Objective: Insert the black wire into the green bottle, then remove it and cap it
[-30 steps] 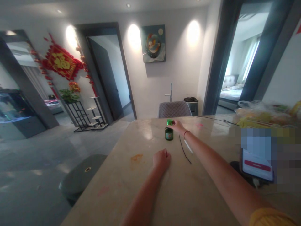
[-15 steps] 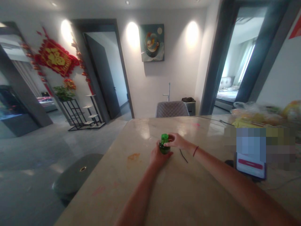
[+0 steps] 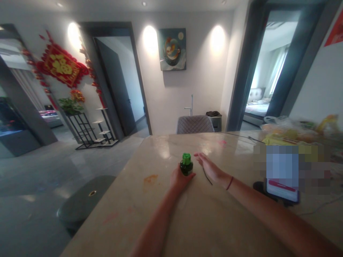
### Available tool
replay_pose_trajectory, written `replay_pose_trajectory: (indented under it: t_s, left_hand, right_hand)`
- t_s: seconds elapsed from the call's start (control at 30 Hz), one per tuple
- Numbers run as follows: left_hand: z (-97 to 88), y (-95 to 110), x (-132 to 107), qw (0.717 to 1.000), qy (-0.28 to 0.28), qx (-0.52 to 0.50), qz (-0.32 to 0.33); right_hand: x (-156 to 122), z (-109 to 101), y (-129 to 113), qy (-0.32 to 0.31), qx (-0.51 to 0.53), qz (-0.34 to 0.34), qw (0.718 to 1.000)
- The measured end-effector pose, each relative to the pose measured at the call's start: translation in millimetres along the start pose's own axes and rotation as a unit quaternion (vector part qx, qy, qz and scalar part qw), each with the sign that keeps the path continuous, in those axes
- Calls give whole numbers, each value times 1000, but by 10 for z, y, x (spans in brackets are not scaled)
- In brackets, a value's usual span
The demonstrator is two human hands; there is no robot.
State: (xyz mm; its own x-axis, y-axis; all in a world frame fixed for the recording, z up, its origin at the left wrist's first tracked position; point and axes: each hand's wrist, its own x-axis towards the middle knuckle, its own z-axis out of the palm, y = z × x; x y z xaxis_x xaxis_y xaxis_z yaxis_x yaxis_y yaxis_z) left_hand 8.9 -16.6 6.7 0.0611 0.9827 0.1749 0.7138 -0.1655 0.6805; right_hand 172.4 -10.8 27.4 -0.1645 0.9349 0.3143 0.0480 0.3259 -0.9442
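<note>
Apparently within left hand (image 3: pixel 178 180), green jar (image 3: pixel 186 165).

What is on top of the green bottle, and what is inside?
A bright green cap is on top of the bottle. Its contents cannot be seen: the cap and dark walls hide them. The left hand covers one side.

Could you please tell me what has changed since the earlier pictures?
The green bottle has come nearer to the person, and the left hand, at first a loose fist, now holds it. The green cap, first held above the bottle, sits on top; the right hand has let go and is apart, to the right. The phone and chair stayed put.
</note>
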Motion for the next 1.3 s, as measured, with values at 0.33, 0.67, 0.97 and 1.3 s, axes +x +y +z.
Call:
replay_pose_trajectory:
  t_s: [0.33,0.67,0.97,1.3]
  left_hand:
    - [29,-66,18,999,-4,31,35]
    - [57,-43,4,978,-31,193,70]
    - [-60,-50,69,993,62,-78,-64]
    - [-308,-15,-43,766,-398,-486,-133]
  right_hand:
    - [134,-48,17,29,-15,20,999]
    - [362,-18,139,70,-157,-54,984]
    - [-29,-547,142,146,-271,96,947]
    - [-525,-443,202,-225,385,317,837]
